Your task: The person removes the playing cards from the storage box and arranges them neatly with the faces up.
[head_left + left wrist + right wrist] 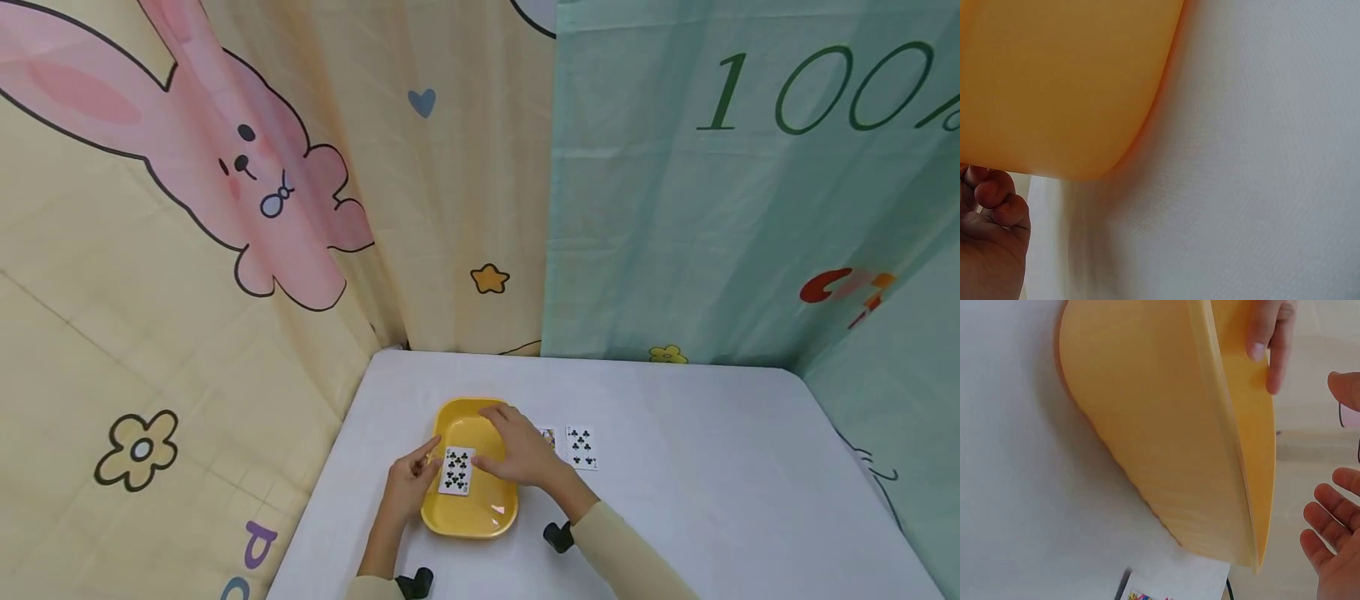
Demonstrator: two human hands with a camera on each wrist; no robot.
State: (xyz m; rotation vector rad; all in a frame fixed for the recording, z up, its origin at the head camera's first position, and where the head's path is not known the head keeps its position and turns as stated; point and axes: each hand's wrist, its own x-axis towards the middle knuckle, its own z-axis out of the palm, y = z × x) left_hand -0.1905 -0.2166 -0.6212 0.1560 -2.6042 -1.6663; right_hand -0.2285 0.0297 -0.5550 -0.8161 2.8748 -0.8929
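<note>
A shallow yellow tray (471, 523) stands on the white table, and a playing card (456, 471) with several black clubs shows inside its left half, face up. My left hand (407, 482) grips the tray's left rim, with fingertips reaching inside next to the card. In the left wrist view, curled fingers (999, 194) meet the tray's edge. Over the tray's right side is my right hand (522, 446), its thumb and fingers spread apart and nothing between them. The right wrist view shows this right hand (1335, 528) above the tray's rim (1235, 444).
To the right of the tray lie a face card (550, 436), partly hidden behind my right hand, and another clubs card (581, 447). Patterned curtains (465, 183) surround the table (697, 483). Black straps (558, 537) are on both wrists.
</note>
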